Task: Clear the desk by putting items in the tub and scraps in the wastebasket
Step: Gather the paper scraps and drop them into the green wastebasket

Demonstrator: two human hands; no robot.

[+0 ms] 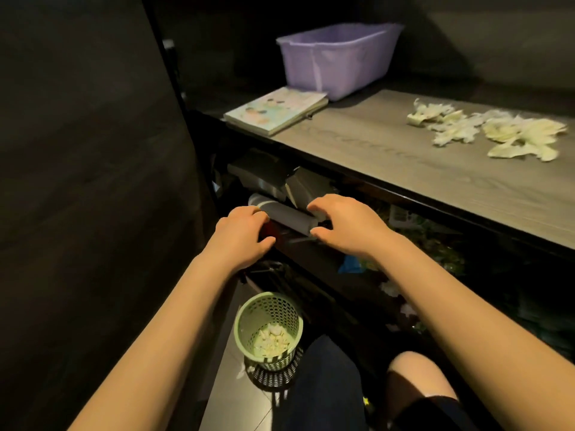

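Because the space under the surface (435, 169) is so dark, the clutter there is hard to make out beyond boxy grey shapes and some green and blue bits, and the surface itself runs off the right edge. Up on its far left end stands the purple tub (336, 57), whose inside is hidden by its near wall. Pale scraps (485, 129) lie spread toward the right end, well apart from both hands, and a book (277, 110) lies flat just in front of the tub. On the floor below, beside the person's knee, the green wastebasket (267, 331) stands upright with more pale bits in its bottom. A grey roll (289, 214) lies under the surface between the hands. The right hand (345, 225) grips its right end, fingers (311, 208) curled over the top and thumb beneath. The left hand (241, 234) rests knuckles-up on its left part; whether those curled fingertips close round the roll cannot be told, as motion blur smears them. Both bare forearms reach forward and down, palms facing down.
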